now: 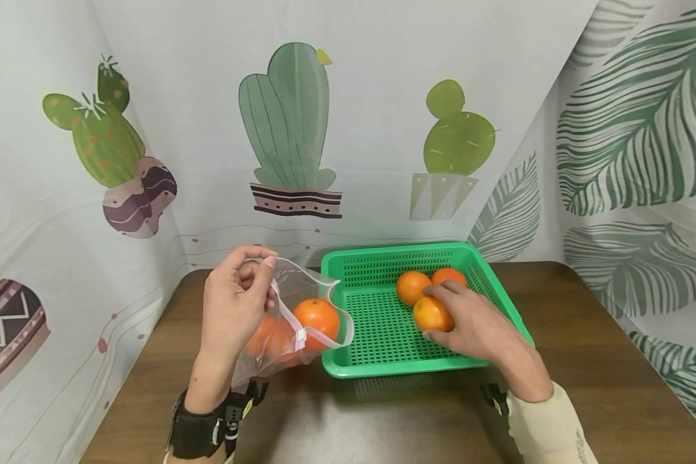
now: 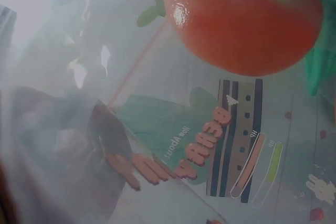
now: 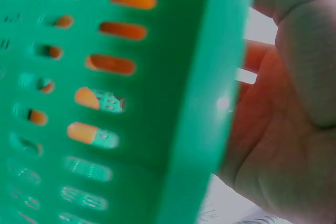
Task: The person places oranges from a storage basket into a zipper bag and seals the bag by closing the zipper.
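My left hand (image 1: 232, 306) pinches the rim of a clear zip bag (image 1: 288, 312) with a pale pink zip edge, and its mouth gapes to the right. Several oranges are inside it, one bright orange (image 1: 316, 316) near the mouth. In the left wrist view, a printed bag wall (image 2: 168, 129) and an orange (image 2: 247, 24) fill the picture. Over the green basket (image 1: 394, 372), my right hand (image 1: 478, 323) grips an orange (image 1: 430, 314) between thumb and fingers. Behind it lie two more oranges, one (image 1: 412, 287) on the left and one (image 1: 449, 276) partly hidden.
The basket stands on a brown wooden table (image 1: 383, 425), its left rim touching or close to the bag. Behind the table hangs a white cloth (image 1: 377, 96) printed with cacti and leaves. The basket's slotted wall (image 3: 163, 103) blocks much of the right wrist view.
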`<state>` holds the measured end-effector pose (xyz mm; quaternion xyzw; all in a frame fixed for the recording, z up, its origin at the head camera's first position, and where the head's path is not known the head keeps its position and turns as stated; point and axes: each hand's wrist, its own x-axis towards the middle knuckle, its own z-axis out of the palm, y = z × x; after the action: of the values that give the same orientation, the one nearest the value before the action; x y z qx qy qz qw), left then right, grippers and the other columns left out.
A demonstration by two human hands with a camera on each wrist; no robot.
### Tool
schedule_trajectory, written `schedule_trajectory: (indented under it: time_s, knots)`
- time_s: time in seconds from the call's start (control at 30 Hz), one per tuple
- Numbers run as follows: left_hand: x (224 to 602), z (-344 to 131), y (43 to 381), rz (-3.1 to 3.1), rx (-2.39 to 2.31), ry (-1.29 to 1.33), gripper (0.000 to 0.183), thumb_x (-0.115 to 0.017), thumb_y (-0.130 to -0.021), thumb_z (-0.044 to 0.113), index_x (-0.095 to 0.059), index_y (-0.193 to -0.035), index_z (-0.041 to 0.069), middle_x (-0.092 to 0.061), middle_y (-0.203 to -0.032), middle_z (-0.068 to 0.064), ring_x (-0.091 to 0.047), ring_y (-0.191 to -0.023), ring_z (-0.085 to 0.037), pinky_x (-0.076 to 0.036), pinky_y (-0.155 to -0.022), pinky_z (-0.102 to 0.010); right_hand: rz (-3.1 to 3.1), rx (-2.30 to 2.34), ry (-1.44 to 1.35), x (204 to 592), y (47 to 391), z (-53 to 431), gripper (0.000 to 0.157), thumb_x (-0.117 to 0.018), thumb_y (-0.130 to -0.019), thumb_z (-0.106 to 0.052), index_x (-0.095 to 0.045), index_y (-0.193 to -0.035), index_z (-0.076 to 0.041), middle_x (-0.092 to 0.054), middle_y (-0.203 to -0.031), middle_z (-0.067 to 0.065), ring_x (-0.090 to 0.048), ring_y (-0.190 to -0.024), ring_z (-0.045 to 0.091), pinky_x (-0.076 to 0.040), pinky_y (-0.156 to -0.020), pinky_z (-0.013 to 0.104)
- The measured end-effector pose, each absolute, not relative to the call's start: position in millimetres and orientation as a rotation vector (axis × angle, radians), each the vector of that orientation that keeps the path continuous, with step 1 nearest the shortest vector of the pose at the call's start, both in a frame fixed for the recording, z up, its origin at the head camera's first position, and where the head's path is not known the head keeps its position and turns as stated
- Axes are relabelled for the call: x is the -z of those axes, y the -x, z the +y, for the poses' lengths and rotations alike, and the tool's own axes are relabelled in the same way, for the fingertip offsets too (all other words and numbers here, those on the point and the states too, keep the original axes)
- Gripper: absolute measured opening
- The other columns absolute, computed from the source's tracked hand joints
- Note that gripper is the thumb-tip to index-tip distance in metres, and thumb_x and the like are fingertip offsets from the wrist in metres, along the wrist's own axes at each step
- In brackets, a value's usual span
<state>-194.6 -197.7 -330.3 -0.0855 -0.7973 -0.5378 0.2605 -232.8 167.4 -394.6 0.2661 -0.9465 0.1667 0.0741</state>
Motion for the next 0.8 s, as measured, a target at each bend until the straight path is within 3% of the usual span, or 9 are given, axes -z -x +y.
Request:
schedule_trajectory:
  time_s: [0.13, 0.37, 0.8]
  knots:
    - [326.9, -195.3, 192.8, -2.167, 1.444, 0.223, 0.009, -0.064, -0.099, 0.019, -0.068, -0.106, 0.014, -0.059, -0.058, -0.007, -0.055, -0.045, -0.018, -0.049, -0.044, -0.026, -2.805, -0.512, -0.811, 389.6, 228.8, 163.7, 0.070, -0.088, -0.074, -0.036, -0.059, -0.134, -0.014, -0.058, -0.122, 0.004, -0.058, -0.087, 0.019, -0.050, -0.071, 0.038]
    - [307.6, -183.3, 180.3, -2.174, 1.395, 0.229, 0.010, -0.062, -0.098, 0.006, -0.067, -0.104, 0.000, -0.057, -0.055, -0.012, -0.053, -0.042, -0.018, -0.047, -0.043, -0.023, -2.757, -0.532, -0.843, 379.5, 220.9, 156.1, 0.070, -0.087, -0.074, -0.038, -0.059, -0.134, -0.016, -0.058, -0.124, 0.004, -0.059, -0.087, 0.018, -0.051, -0.072, 0.038]
    - [305.2, -180.7, 177.8, -2.179, 1.339, 0.207, 0.010, -0.063, -0.097, 0.008, -0.069, -0.103, 0.003, -0.058, -0.054, -0.009, -0.053, -0.041, -0.017, -0.046, -0.042, -0.023, -2.701, -0.580, -0.879, 364.1, 208.8, 140.0, 0.068, -0.087, -0.075, -0.041, -0.059, -0.133, -0.020, -0.056, -0.126, -0.001, -0.059, -0.096, 0.017, -0.053, -0.079, 0.039]
